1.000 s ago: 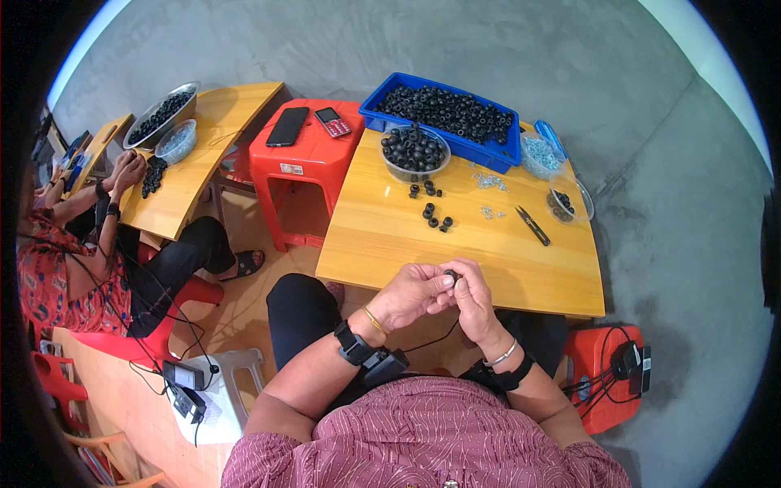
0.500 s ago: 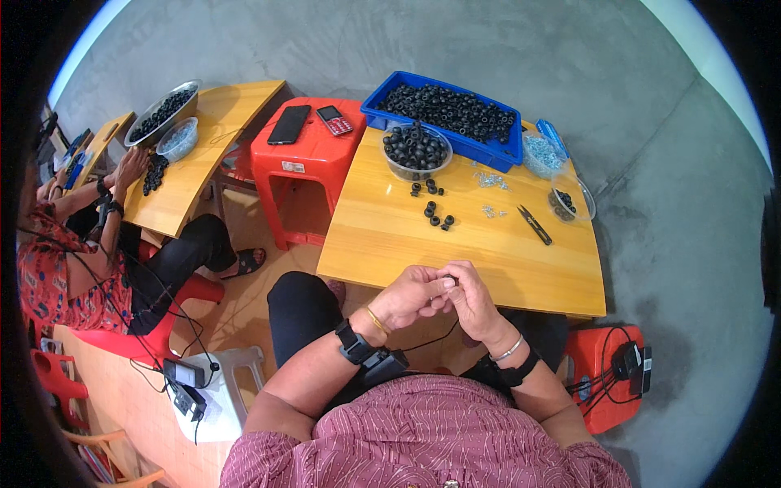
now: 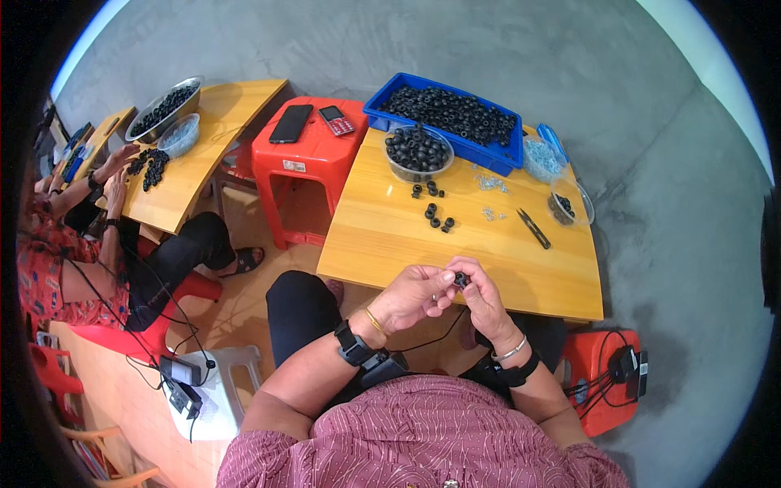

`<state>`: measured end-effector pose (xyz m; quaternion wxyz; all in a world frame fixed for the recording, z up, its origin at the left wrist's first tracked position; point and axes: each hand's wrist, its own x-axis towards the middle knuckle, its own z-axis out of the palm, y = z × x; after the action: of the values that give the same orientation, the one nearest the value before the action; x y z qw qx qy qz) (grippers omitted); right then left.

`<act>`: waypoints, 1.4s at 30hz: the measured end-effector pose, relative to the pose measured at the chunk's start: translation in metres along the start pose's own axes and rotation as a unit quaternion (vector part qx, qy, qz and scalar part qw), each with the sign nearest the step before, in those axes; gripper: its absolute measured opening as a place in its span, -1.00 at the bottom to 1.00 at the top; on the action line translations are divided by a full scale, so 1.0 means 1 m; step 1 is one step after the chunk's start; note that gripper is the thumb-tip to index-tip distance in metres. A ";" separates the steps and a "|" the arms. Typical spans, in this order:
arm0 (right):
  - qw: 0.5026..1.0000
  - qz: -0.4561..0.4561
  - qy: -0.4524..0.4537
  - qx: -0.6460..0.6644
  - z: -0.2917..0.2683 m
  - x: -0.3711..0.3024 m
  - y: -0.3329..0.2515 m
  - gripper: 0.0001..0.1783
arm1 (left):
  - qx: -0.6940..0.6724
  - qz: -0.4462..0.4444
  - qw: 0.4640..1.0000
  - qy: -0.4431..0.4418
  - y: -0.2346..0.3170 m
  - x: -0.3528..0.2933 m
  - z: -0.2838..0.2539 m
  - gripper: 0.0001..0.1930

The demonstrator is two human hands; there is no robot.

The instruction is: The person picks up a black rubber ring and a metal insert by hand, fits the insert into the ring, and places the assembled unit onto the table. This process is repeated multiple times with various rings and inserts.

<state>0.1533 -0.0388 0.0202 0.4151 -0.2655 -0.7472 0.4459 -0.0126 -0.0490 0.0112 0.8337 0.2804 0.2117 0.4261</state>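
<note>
A small round black part [image 3: 461,280] is pinched in my right hand [image 3: 483,305], over the near edge of the wooden table [image 3: 366,236]. Right beside it is my left hand [image 3: 413,294], its thumb close to the part and its other fingers curled. Whatever those curled fingers hold is too small to make out. Beyond my hands, several loose black parts [image 3: 432,213] lie on the tabletop. Small silvery pieces [image 3: 490,182] are scattered to their right, near black thread snips [image 3: 534,228].
A blue tray [image 3: 385,91] and a clear bowl [image 3: 419,173], both with black parts, stand at the back. Two clear tubs [image 3: 543,159] sit at the right. Left is a red stool [image 3: 309,150] with two phones. A co-worker [image 3: 77,260] sits at another table.
My hands have parted slightly, and the black part now shows between my right fingers. The co-worker's hands have shifted beside the black parts on the other table.
</note>
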 end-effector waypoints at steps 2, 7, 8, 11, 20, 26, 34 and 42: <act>0.999 -0.026 0.002 -0.023 0.002 0.000 0.001 -0.54 | 0.007 0.006 1.000 0.008 -0.001 -0.001 0.001 -0.81; 0.997 -0.040 0.006 -0.066 0.005 0.002 -0.002 -0.58 | 0.020 0.010 0.999 0.029 -0.001 -0.002 0.003 -0.84; 0.994 -0.050 0.006 -0.092 0.005 0.002 -0.003 -0.59 | 0.031 0.008 0.999 0.038 -0.001 -0.002 0.003 -0.85; 0.986 -0.079 0.012 -0.145 0.008 0.003 -0.005 -0.62 | 0.046 0.005 0.997 0.056 0.001 -0.004 0.005 -0.86; 0.971 -0.125 0.013 -0.204 0.010 0.000 -0.002 -0.67 | 0.089 -0.018 0.993 0.071 0.000 -0.005 0.006 -0.86; 0.974 -0.120 0.007 -0.193 0.008 0.006 0.002 -0.65 | 0.101 0.010 0.992 0.073 0.001 -0.001 0.003 -0.87; 0.964 -0.065 0.070 -0.248 0.006 0.003 0.011 -0.75 | 0.212 0.052 0.971 0.099 0.008 0.002 -0.001 -0.87; 0.950 -0.050 0.062 -0.300 0.007 0.009 0.025 -0.83 | 0.439 0.163 0.870 0.156 -0.001 0.015 -0.013 -0.89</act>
<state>0.1437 -0.0236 -0.0001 0.3838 -0.3673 -0.8316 0.1620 -0.0112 -0.0333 -0.0012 0.4995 0.5780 0.4551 0.4576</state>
